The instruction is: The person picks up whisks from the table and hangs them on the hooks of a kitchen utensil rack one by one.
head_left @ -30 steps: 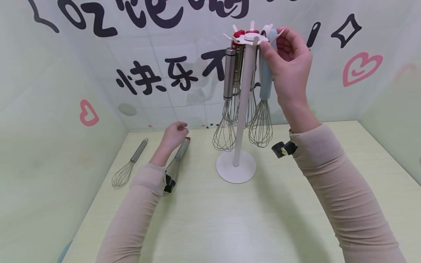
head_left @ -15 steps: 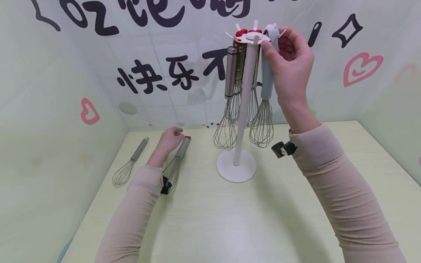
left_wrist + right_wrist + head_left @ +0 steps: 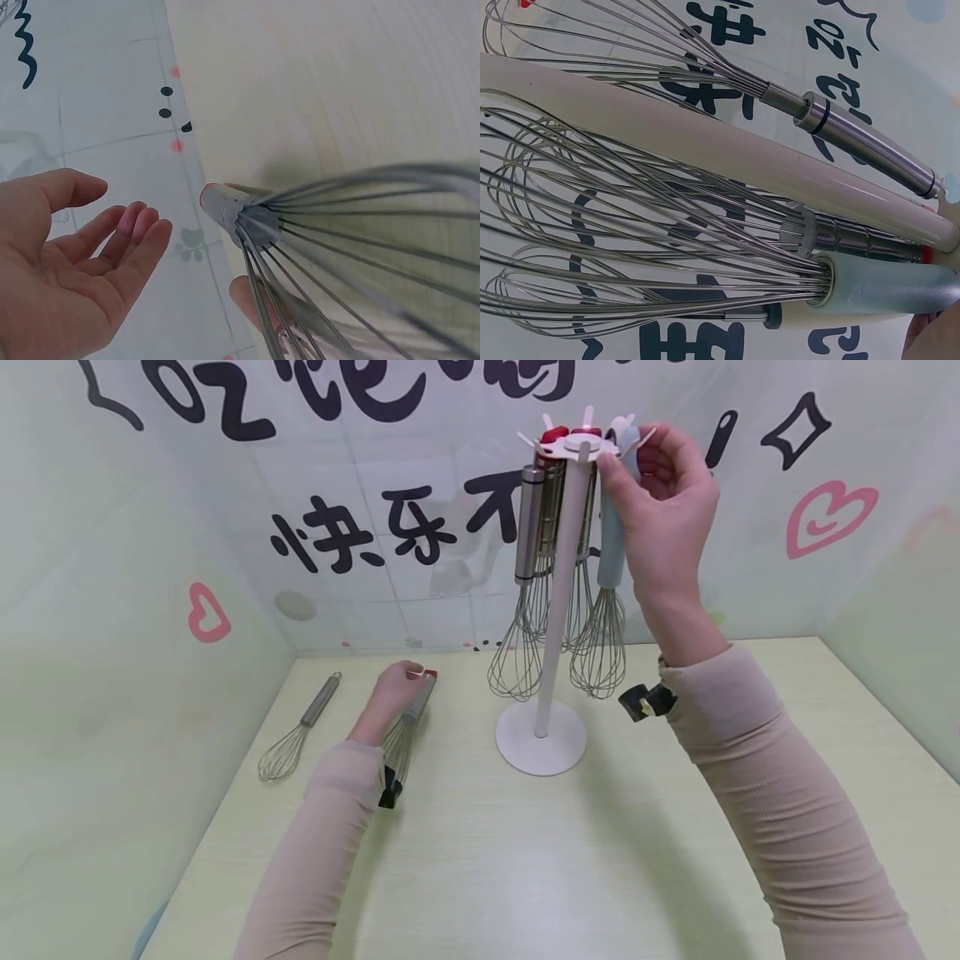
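My left hand [image 3: 393, 689] is over a whisk with a grey handle and red end [image 3: 420, 697], which lies on the table. In the left wrist view, the loosely bent fingers [image 3: 139, 270] are apart from that handle. My right hand [image 3: 671, 527] is raised to the top of a white whisk stand [image 3: 566, 568]. There its thumb and fingers pinch the upper end of a pale blue-handled whisk [image 3: 612, 552], the thumb tip at the rim of the stand's top plate. A steel-handled whisk [image 3: 870, 142] hangs from the stand, with several others behind the pole.
A second grey-handled whisk [image 3: 321, 700] lies at the far left of the table [image 3: 480, 860]. The stand's round white base [image 3: 517, 752] rests near the back. Behind it rises a wall with black lettering [image 3: 326, 535], and side walls flank the table.
My left hand first shifts left and then comes back right and lower, onto the red-ended whisk's handle as seen from the head. The right hand stays at the stand's top.
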The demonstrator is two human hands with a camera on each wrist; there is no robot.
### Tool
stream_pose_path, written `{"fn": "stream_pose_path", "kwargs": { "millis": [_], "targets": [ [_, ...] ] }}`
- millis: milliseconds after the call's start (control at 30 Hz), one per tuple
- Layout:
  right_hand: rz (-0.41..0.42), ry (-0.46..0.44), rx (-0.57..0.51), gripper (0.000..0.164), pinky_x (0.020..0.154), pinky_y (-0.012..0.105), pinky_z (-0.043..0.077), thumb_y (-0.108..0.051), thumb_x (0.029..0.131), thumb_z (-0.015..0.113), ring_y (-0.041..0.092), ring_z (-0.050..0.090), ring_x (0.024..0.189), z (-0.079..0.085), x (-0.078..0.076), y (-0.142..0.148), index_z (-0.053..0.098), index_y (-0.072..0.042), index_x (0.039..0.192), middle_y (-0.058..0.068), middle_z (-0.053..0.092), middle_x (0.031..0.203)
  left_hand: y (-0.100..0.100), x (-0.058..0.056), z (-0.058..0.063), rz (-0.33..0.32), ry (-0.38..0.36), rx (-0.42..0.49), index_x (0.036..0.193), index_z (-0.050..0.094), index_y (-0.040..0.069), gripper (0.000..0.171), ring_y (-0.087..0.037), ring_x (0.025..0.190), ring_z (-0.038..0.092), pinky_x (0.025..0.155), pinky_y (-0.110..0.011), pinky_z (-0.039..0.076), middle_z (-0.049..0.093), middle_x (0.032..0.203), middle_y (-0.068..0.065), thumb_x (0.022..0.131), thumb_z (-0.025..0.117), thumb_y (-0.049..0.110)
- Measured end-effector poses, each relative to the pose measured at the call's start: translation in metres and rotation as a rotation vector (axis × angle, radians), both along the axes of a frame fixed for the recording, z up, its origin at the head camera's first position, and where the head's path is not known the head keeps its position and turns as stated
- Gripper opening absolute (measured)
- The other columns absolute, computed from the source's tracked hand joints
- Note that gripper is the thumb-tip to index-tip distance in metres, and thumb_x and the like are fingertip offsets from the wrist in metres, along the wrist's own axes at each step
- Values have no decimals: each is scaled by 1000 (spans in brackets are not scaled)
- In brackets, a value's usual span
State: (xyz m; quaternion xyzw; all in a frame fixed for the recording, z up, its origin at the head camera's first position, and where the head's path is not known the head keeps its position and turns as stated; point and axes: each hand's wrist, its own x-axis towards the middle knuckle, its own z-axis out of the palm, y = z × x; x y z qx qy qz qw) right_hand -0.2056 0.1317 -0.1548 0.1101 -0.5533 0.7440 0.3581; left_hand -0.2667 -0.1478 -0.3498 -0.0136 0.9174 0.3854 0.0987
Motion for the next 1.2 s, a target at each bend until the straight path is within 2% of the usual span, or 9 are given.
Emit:
{"fn": "stream_pose_path", "kwargs": {
  "millis": [300,633,867,1200],
  "targets": [
    [4,4,-11,27,83,20,46,3,78,73,13,51,88,-1,-2,0,60,-2,101,2,56,95,4,-1,-8,-17,28,-44,140,42,1,45,-35,127,49,107,-48,44,51,138,-19,99,44,21],
    [3,2,-5,27,82,19,46,2,78,73,12,51,88,-1,-2,0,60,-3,102,1,56,95,-2,-2,-21,46,33,-72,141,41,3,48,-35,128,49,107,-51,43,50,141,-18,99,45,26],
    [2,3,-7,26,82,19,46,2,78,73,12,51,88,-1,-2,1,60,-3,101,1,56,95,-7,-5,-30,85,29,-39,141,40,0,51,-37,124,50,104,-50,45,49,138,-22,93,53,11],
    [-6,8,-8,27,83,19,46,2,78,72,12,51,88,-1,-2,0,60,-3,102,1,56,95,-13,-5,-38,71,71,-42,137,43,-7,53,-40,122,50,100,-49,49,43,134,-25,87,56,2]
  ]
}}
